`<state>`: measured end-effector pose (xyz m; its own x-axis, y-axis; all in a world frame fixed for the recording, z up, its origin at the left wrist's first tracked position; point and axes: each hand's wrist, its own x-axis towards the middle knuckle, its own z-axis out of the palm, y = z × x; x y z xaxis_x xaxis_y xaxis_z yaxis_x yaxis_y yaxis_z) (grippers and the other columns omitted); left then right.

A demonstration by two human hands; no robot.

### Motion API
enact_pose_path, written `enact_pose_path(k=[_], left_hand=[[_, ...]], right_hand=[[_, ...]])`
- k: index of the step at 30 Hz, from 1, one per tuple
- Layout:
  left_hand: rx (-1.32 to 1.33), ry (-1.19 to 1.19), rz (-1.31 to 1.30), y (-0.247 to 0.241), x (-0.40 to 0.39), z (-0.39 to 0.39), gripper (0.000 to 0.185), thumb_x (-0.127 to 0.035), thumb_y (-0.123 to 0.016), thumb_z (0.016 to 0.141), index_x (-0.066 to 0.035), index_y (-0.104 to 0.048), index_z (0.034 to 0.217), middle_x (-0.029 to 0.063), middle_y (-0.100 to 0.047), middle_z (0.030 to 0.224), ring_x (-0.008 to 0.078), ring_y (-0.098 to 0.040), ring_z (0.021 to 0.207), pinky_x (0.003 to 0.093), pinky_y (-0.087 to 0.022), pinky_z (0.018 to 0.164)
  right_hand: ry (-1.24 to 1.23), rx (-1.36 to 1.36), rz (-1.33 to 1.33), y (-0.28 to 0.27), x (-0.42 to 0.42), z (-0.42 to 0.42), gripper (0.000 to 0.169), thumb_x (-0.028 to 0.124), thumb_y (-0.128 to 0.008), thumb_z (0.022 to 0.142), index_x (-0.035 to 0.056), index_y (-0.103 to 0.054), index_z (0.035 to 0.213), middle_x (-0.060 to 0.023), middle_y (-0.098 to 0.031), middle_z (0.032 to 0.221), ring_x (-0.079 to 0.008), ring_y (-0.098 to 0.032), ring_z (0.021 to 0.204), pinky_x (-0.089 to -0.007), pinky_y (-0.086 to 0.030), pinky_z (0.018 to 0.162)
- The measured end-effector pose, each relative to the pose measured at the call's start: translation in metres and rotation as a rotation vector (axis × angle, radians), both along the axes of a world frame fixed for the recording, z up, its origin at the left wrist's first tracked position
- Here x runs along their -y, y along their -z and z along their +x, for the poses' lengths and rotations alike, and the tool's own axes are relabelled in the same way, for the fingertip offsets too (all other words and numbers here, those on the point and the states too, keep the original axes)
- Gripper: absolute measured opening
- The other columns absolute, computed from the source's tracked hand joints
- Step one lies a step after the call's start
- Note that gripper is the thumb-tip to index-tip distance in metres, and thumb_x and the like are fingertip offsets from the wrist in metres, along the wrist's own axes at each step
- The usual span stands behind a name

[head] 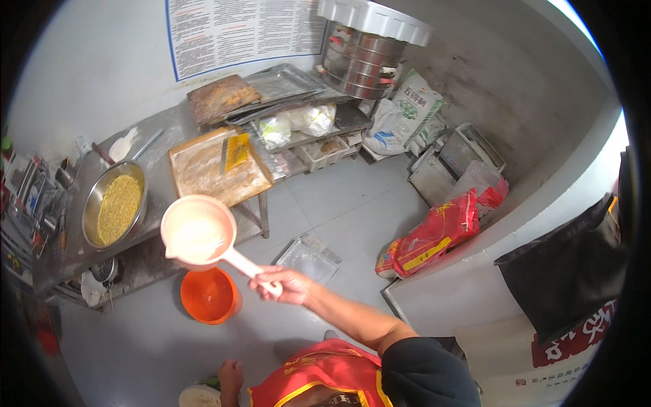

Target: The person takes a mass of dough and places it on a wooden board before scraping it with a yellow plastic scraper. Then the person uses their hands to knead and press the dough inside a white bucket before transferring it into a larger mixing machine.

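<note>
My right hand (285, 285) is closed round the handle of a pale pink plastic ladle (198, 231), held out over the floor near the table's edge. Whether the ladle holds anything is unclear because of glare. Below it stands an orange plastic bucket (209, 296) on the floor. My left hand (231, 375) hangs low by my red apron (320, 369), beside a round whitish container (200, 396) at the bottom rim; its fingers are too small to read. On the metal table, left of the ladle, sits a steel bowl of yellow grains (120, 208).
A wooden tray (203, 178) with a yellow-handled scraper (236, 152) rests on the table (168, 114). Stacked steel steamers (361, 61) and metal baking trays (285, 84) stand behind. A flat clear container (307, 259) lies on the floor; a red sack (432, 239) leans at right.
</note>
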<state>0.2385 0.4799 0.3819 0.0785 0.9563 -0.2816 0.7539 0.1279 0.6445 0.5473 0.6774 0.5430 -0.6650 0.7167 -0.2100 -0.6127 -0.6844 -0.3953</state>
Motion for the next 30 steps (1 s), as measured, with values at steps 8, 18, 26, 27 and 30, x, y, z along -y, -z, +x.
enact_pose_path(k=[8, 18, 26, 27, 30], left_hand=[[0.033, 0.201, -0.019, -0.038, -0.088, 0.116, 0.022, -0.023, -0.056, 0.084, -0.003, -0.060, 0.091, 0.0194, -0.062, 0.091, 0.0392, -0.058, 0.088, 0.0435, -0.046, 0.077], [-0.105, 0.265, 0.071, -0.033, -0.198, 0.305, 0.021, -0.020, -0.058, 0.083, -0.002, -0.062, 0.091, 0.0188, -0.063, 0.085, 0.0378, -0.060, 0.082, 0.0429, -0.048, 0.072], [-0.073, 0.243, 0.133, -0.052, -0.293, 0.444, 0.018, -0.019, -0.062, 0.081, -0.003, -0.062, 0.088, 0.0175, -0.064, 0.079, 0.0351, -0.062, 0.077, 0.0427, -0.048, 0.067], [-0.095, 0.247, 0.098, -0.056, -0.305, 0.461, 0.018, -0.020, -0.061, 0.082, -0.003, -0.062, 0.088, 0.0174, -0.064, 0.079, 0.0351, -0.062, 0.077, 0.0429, -0.048, 0.067], [-0.165, 0.389, 0.157, -0.051, -0.360, 0.510, 0.018, -0.021, -0.061, 0.082, -0.003, -0.062, 0.086, 0.0171, -0.064, 0.078, 0.0356, -0.062, 0.077, 0.0435, -0.048, 0.068]], right_hand=[[0.582, 0.259, 0.161, -0.104, -0.042, 0.229, 0.025, 0.012, -0.060, 0.084, 0.0002, -0.052, 0.105, -0.0088, -0.063, 0.084, -0.0112, -0.056, 0.062, -0.0244, -0.049, 0.056], [1.067, 0.422, 0.241, -0.117, -0.109, 0.539, 0.025, 0.017, -0.063, 0.085, -0.0006, -0.057, 0.102, -0.0066, -0.061, 0.081, -0.0105, -0.053, 0.062, -0.0239, -0.045, 0.056], [1.326, 0.356, 0.146, -0.121, -0.145, 0.747, 0.022, 0.017, -0.063, 0.085, 0.0009, -0.056, 0.098, -0.0073, -0.062, 0.079, -0.0115, -0.054, 0.059, -0.0241, -0.045, 0.053], [1.350, 0.396, 0.144, -0.124, -0.147, 0.767, 0.023, 0.018, -0.064, 0.084, 0.0012, -0.056, 0.098, -0.0069, -0.062, 0.079, -0.0108, -0.053, 0.059, -0.0238, -0.045, 0.053], [1.426, 0.424, 0.131, -0.130, -0.158, 0.831, 0.024, 0.019, -0.064, 0.083, 0.0023, -0.056, 0.098, -0.0055, -0.062, 0.078, -0.0095, -0.052, 0.058, -0.0219, -0.044, 0.053]])
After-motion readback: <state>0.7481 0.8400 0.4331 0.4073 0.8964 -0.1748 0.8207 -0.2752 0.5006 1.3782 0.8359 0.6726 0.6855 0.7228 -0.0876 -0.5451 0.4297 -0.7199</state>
